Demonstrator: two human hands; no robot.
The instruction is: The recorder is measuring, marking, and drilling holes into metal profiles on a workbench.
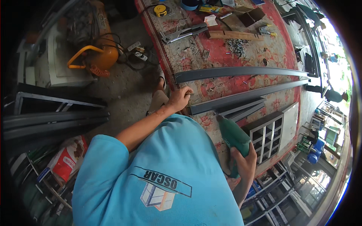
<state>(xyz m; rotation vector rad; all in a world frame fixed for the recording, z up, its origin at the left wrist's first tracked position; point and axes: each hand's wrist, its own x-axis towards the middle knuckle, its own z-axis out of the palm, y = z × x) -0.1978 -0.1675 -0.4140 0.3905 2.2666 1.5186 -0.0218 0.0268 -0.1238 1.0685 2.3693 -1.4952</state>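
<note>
Currently, from where I stand, the right hand (247, 161) grips a green power drill (232, 133), fingers wrapped around its handle. The drill's tip is just beside a dark grey metal profile (241, 95) lying on the red patterned cloth (281, 49). The left hand (181, 98) is positioned between this profile's near end and a second profile (241, 72); its fingers curl together, but I cannot tell whether they pinch anything.
</note>
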